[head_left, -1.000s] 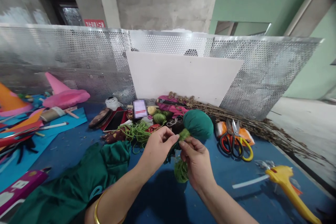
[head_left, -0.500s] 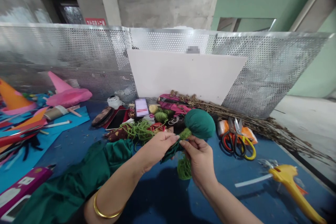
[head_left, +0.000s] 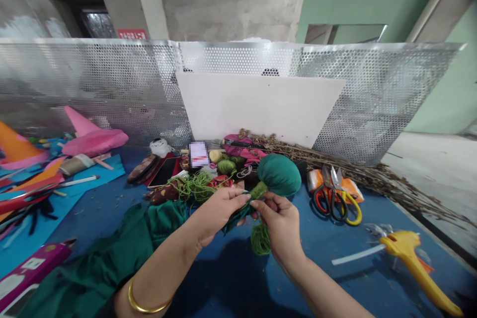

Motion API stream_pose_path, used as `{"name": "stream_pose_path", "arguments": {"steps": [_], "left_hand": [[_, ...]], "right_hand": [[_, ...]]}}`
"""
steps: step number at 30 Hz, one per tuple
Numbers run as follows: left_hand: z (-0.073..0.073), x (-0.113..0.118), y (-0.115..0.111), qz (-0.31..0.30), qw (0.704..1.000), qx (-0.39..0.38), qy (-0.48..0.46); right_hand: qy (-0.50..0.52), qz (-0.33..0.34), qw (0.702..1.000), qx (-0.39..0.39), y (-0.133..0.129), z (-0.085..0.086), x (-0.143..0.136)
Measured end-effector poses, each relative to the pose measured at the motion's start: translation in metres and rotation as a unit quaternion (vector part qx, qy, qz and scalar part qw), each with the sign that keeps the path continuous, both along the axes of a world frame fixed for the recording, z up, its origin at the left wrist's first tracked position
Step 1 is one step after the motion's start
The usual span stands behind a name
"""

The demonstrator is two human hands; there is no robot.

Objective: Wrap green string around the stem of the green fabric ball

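hands meet over the middle of the blue counter [head_left: 231, 278]. the left hand [head_left: 219, 208] has its fingers pinched on the gathered dark green cloth tail just under the round stuffed dark green fabric ball [head_left: 278, 175], which is held up above the counter between both hands. the right hand [head_left: 281, 226] has thumb and forefinger clenched on the light green yarn winding [head_left: 260, 190] at the ball's neck, and a loose clump of the same yarn [head_left: 260, 239] hangs below its palm. a gold bangle [head_left: 143, 303] circles the left wrist. a crumpled dark green cloth [head_left: 112, 263] lies on the counter by the left forearm. behind the hands sits a tangle of green cord [head_left: 194, 186]. to the right, red-handled and yellow-handled scissors [head_left: 335, 198] rest on an orange packet, and a yellow glue gun [head_left: 413, 263] lies nearer the edge. no bin or box shows among these things; all lie loose on the counter.
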State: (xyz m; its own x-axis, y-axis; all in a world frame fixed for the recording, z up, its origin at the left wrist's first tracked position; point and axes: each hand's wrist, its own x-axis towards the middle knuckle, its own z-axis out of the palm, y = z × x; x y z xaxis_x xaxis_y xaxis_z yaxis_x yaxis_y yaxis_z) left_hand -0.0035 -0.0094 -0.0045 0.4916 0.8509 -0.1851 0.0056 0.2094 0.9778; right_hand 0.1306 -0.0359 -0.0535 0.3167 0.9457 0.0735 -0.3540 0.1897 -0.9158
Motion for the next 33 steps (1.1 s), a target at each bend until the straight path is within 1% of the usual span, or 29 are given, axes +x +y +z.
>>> {"name": "stream_pose_path", "arguments": {"steps": [5,7,11,14,15,17,19,22,25,26,27,28,30,31,33], "left_hand": [[0.002,0.002,-0.002,0.023,1.000,0.012,-0.003],[0.004,0.001,-0.002,0.032,0.999,0.011,0.004],[0.008,-0.004,-0.001,0.023,0.999,0.032,0.018],[0.010,-0.007,0.001,0.003,0.996,0.078,0.040],[0.010,-0.008,0.002,0.005,0.993,0.104,0.052],[0.010,-0.008,0.003,0.024,0.983,0.157,0.087],[0.010,-0.006,0.004,0.054,0.967,0.207,0.136],[0.007,-0.003,0.003,0.089,0.935,0.269,0.214],[0.004,0.001,0.001,0.095,0.898,0.305,0.304],[0.004,0.002,0.000,0.090,0.883,0.311,0.338],[0.003,0.003,-0.001,0.084,0.868,0.318,0.372],[0.003,0.004,-0.002,0.074,0.853,0.325,0.401],[0.004,0.004,-0.003,0.053,0.825,0.349,0.441],[0.004,0.003,-0.004,0.040,0.812,0.366,0.452],[0.005,0.001,-0.005,0.013,0.787,0.404,0.466]], "right_hand": [[0.000,-0.010,1.000,0.008,-0.001,-0.001,-0.002],[0.002,-0.019,1.000,0.023,-0.004,-0.002,-0.005],[-0.012,-0.022,0.998,0.061,-0.010,-0.005,-0.009],[-0.096,-0.031,0.991,0.085,-0.015,-0.006,-0.005],[-0.140,-0.038,0.984,0.103,-0.017,-0.005,-0.003],[-0.231,-0.046,0.960,0.154,-0.020,-0.003,0.001],[-0.303,-0.043,0.929,0.206,-0.023,-0.002,0.003],[-0.379,-0.041,0.883,0.275,-0.026,-0.004,0.000],[-0.450,-0.042,0.827,0.333,-0.028,-0.006,-0.005],[-0.466,-0.038,0.815,0.343,-0.028,-0.005,-0.007],[-0.472,-0.032,0.810,0.348,-0.028,-0.003,-0.007],[-0.469,-0.018,0.811,0.348,-0.029,0.001,-0.006],[-0.444,0.031,0.829,0.339,-0.028,0.013,0.000],[-0.429,0.076,0.840,0.325,-0.028,0.021,0.005],[-0.394,0.134,0.860,0.295,-0.025,0.036,0.018]]}}
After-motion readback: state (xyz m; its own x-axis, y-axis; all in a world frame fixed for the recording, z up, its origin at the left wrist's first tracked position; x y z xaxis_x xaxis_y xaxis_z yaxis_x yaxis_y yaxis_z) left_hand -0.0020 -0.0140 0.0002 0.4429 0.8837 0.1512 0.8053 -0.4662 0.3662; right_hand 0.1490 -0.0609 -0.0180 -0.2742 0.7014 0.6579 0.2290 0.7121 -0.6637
